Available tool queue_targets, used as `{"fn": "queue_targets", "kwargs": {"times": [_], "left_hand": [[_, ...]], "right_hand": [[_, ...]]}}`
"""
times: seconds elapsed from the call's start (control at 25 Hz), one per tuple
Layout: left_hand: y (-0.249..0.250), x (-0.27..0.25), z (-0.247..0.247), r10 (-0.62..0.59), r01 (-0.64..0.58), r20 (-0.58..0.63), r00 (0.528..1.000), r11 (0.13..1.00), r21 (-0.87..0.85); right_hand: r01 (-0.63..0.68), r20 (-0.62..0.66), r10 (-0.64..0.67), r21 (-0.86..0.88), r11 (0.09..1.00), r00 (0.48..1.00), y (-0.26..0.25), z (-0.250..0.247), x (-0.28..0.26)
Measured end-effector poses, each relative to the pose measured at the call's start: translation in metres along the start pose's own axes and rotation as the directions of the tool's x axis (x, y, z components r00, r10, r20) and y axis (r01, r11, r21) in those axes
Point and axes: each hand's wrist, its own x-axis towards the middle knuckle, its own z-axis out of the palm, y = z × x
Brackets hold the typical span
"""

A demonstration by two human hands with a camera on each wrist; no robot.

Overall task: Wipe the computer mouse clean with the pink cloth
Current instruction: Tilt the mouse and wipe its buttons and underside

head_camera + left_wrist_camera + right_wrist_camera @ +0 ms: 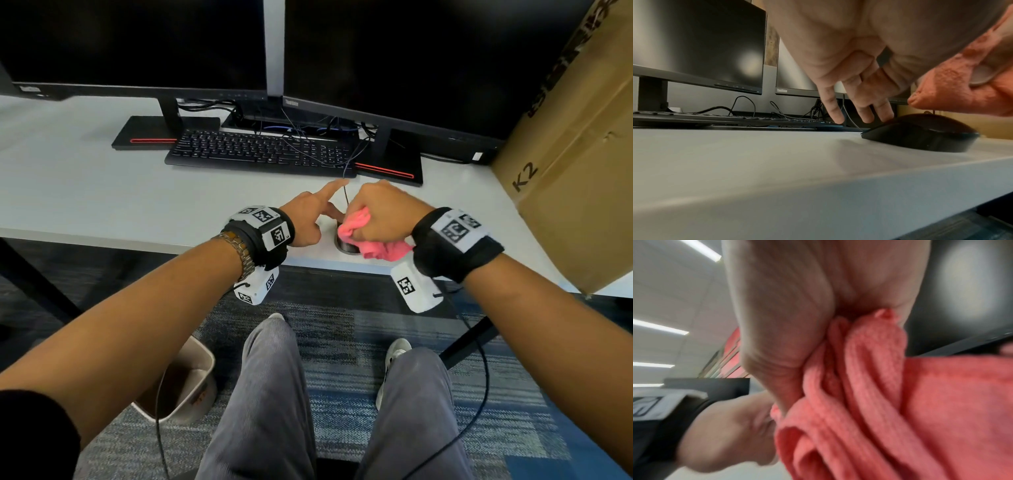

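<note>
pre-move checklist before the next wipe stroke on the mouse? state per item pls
1. Pink cloth gripped in right hand: ok.
2. Left hand fingers steadying the mouse: ok, fingertips touch its front.
3. Mouse flat on the desk: ok.
4. Cloth touching mouse: cannot tell; left wrist view shows a gap.
5. Mouse cable clear of the hands: not ok, it runs between them.

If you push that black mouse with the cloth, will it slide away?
Probably a little. The mouse sits low and flat on the smooth desk, so it would likely slide rather than tip. The left hand's fingers touch its front, which should steady it. The bunched pink cloth looks soft and floppy.
</note>
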Motion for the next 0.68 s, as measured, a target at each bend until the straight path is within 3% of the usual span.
{"fn": "queue_targets", "kwargs": {"times": [0.24, 0.52, 0.68], "left_hand": [[-0.001, 0.001, 0.009, -0.013, 0.011, -0.013, 1.0, 0.994, -0.106], [0.013, 0.019, 0.024, 0.025, -0.024, 0.008, 1.0, 0.987, -0.159], [0.014, 0.022, 0.026, 0.035, -0.034, 0.002, 0.999, 0.986, -0.163]], "right_hand": [[-0.081, -0.101, 0.09, 0.087, 0.993, 0.991, 0.053, -0.012, -0.004], [0.016, -0.024, -0.015, 0.03, 0.999, 1.0, 0.01, -0.008, 0.003], [-0.043, -0.013, 0.044, 0.065, 0.997, 0.999, 0.007, 0.005, -0.01]]}}
